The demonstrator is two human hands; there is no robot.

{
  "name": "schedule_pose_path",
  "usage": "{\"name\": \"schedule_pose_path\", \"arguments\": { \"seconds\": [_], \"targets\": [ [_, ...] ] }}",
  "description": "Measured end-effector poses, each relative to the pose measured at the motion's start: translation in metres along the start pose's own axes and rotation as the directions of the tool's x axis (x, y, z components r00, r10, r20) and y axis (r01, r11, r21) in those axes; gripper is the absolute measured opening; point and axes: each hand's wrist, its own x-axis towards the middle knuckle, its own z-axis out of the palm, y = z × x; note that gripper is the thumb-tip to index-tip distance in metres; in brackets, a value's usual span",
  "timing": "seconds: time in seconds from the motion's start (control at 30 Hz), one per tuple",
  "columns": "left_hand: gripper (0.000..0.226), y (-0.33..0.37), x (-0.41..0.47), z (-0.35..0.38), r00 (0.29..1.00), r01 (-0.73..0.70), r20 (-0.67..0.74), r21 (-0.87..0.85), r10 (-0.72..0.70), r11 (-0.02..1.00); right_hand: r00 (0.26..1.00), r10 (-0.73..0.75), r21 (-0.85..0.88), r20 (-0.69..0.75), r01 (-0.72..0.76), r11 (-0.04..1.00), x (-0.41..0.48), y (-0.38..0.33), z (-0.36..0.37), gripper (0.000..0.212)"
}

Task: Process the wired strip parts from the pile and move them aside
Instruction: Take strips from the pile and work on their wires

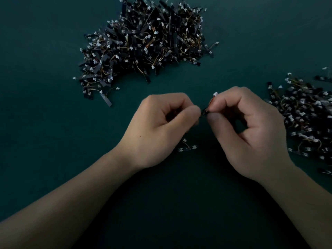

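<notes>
left hand (161, 128) + right hand (251, 130) pinch strip part (205, 111) | pile (143, 42) beyond

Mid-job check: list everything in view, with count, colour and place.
table: one, dark green, under everything
main pile: one, black strips, white connectors, orange-yellow wires, top centre
side pile: one, same colours, right edge
held part: one, black with white connector, pinched at centre
loose part: one, black and white, on the table just below the held part in view
left hand: one, bare, pinches the held part
right hand: one, bare, pinches the held part
</notes>
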Motion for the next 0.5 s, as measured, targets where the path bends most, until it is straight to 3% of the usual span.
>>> {"name": "schedule_pose_path", "arguments": {
  "seconds": [0.17, 0.33, 0.5],
  "targets": [
    [0.026, -0.0013, -0.0005, 0.0013, 1.000, -0.010, 0.004, 0.041, 0.010, 0.999, 1.000, 0.013, 0.109, -0.008, -0.012, 0.994, 0.0015, 0.0034, -0.0042, 0.014],
    [0.030, -0.0011, 0.0011, 0.0017, 0.997, 0.006, -0.074, 0.032, -0.004, 0.999, 0.995, -0.092, -0.028, -0.023, 0.092, 0.995, 0.0024, 0.0026, -0.0053, 0.010],
    [0.031, -0.0019, 0.0019, 0.0009, 0.994, 0.015, -0.111, 0.036, -0.010, 0.999, 0.997, -0.019, -0.094, 0.078, 0.027, 0.995, 0.0004, 0.0002, -0.0015, 0.008]
  ]
}}
